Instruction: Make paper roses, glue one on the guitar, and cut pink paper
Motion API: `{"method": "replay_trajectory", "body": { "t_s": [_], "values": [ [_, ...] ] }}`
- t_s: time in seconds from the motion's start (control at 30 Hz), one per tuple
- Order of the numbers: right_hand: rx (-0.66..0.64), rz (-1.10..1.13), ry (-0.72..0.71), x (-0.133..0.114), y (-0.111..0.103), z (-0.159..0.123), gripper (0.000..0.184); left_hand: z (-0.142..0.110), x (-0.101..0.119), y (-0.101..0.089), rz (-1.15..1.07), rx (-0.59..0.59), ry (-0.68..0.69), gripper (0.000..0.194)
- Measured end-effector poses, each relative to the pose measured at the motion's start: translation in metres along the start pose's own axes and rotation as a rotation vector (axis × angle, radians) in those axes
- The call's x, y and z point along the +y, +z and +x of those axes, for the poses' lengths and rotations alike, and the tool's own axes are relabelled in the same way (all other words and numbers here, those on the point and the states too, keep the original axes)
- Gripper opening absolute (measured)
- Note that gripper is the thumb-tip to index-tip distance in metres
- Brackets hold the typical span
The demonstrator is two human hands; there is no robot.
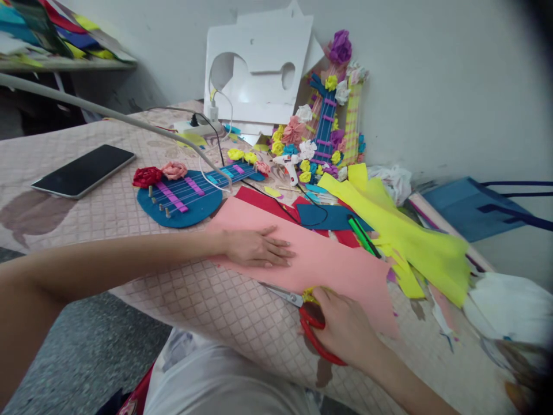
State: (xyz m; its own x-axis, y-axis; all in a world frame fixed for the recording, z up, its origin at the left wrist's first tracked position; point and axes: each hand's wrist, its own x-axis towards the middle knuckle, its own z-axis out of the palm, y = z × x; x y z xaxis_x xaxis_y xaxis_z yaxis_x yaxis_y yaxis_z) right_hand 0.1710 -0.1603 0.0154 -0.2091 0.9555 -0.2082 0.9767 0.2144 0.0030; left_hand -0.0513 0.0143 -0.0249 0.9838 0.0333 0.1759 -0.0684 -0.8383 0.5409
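Note:
My left hand [256, 246] lies flat with fingers stretched out on a large pink foam sheet [328, 259], pressing it to the table. At the sheet's near edge my right hand [343, 328] is closed around red-handled scissors [311, 328], whose blades [280, 294] point left along that edge. A small yellow bit [309, 295] sits by the scissors' pivot.
A blue foam guitar [185, 196] with paper roses, a black phone [84, 170], a glue gun [288, 164], yellow sheets [410, 236], a green pen [360, 235], a decorated upright guitar [324, 124] and white cut board [259, 63] crowd the table. A blue bag [470, 207] lies at right.

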Motion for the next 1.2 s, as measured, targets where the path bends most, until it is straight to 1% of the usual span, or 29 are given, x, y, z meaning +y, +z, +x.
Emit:
{"method": "replay_trajectory", "body": {
  "t_s": [0.17,0.27,0.4,0.53,0.7,0.8,0.87,0.9,0.97,1.0,1.1,1.17,1.2],
  "values": [
    [0.012,0.026,-0.018,-0.004,0.002,0.004,0.017,-0.001,-0.001,0.001,0.029,0.017,0.043,0.046],
    [0.017,0.026,-0.027,-0.006,0.004,0.007,0.018,-0.001,-0.002,0.002,0.064,-0.001,0.054,0.046],
    [0.011,0.006,-0.043,-0.006,0.005,0.009,0.017,-0.001,-0.001,0.001,0.093,-0.032,0.049,0.047],
    [-0.017,-0.021,-0.067,-0.004,0.006,0.009,0.017,0.0,0.0,0.0,0.059,-0.058,0.008,0.047],
    [-0.012,0.003,-0.031,-0.004,0.003,0.001,0.017,0.0,0.0,0.0,0.073,-0.024,0.045,0.047],
    [-0.01,0.075,-0.056,0.001,-0.002,-0.009,0.019,-0.001,-0.001,-0.001,0.101,-0.002,0.06,0.048],
    [0.007,0.137,-0.083,0.009,-0.006,-0.015,0.02,-0.003,-0.002,-0.003,0.139,0.021,0.039,0.047],
    [0.035,0.16,-0.088,0.016,-0.008,-0.017,0.02,-0.004,-0.002,-0.004,0.161,0.042,0.019,0.046],
    [0.129,0.179,-0.055,0.033,-0.01,-0.017,0.018,-0.007,0.0,-0.007,0.202,0.097,-0.025,0.044],
    [0.196,0.171,-0.011,0.043,-0.011,-0.014,0.015,-0.009,0.002,-0.009,0.22,0.123,-0.045,0.042],
    [0.338,0.2,0.13,0.079,-0.011,0.002,0.02,-0.016,0.017,-0.013,0.252,0.162,-0.097,0.033],
    [0.389,0.192,0.158,0.101,-0.01,0.018,0.021,-0.022,0.032,-0.014,0.247,0.151,-0.124,0.023],
    [0.417,0.178,0.157,0.109,-0.009,0.027,0.022,-0.025,0.04,-0.014,0.242,0.131,-0.116,0.018]
  ]
}}
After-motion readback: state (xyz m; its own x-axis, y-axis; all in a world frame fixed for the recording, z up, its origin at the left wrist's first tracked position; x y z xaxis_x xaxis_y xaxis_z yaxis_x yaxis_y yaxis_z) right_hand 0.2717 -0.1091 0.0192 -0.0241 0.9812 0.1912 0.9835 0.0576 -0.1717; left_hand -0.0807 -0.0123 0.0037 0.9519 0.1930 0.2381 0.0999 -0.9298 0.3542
